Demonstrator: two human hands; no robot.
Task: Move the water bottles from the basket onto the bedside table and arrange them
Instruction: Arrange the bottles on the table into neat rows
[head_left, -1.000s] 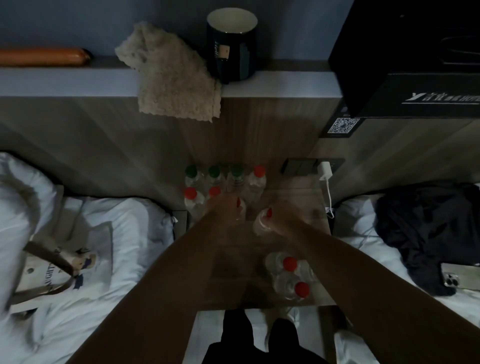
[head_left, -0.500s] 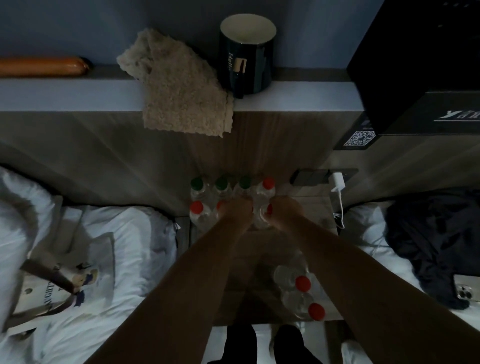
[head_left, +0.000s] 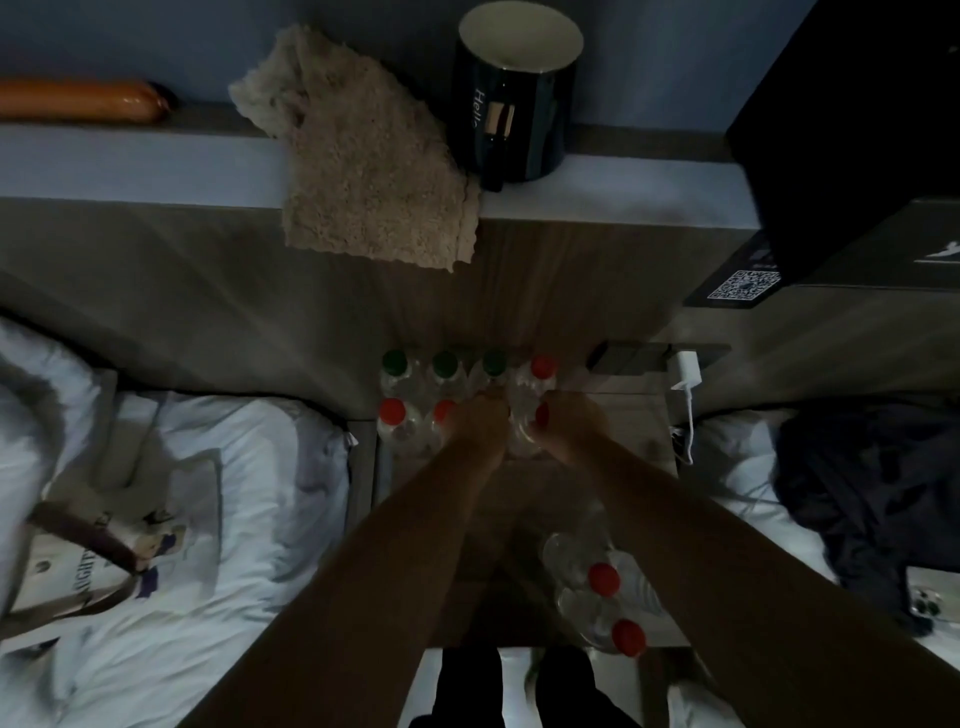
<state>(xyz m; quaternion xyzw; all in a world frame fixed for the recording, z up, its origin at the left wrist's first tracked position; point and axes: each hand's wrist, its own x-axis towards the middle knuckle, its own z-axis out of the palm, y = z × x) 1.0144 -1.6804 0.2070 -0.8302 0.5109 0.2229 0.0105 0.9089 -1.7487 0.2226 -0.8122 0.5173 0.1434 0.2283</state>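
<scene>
Dim room: the bedside table (head_left: 631, 434) stands between beds (head_left: 234, 467). At its back stand rows of water bottles (head_left: 445, 366). There the right hand (head_left: 569, 423) wraps round a red-capped bottle (head_left: 540, 415). I cannot tell the left hand (head_left: 480, 418) grip. Two more bottles (head_left: 602, 579) stand at its front.

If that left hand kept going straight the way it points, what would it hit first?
Most likely the rightmost green-capped clear plastic bottle in the back row, just beyond the left hand; depth is unclear.

clear plastic bottles (head_left: 521, 387) on matt wood-grain bedside table (head_left: 636, 431); fuzzy cloth (head_left: 363, 171), glossy mug (head_left: 517, 104).
</scene>
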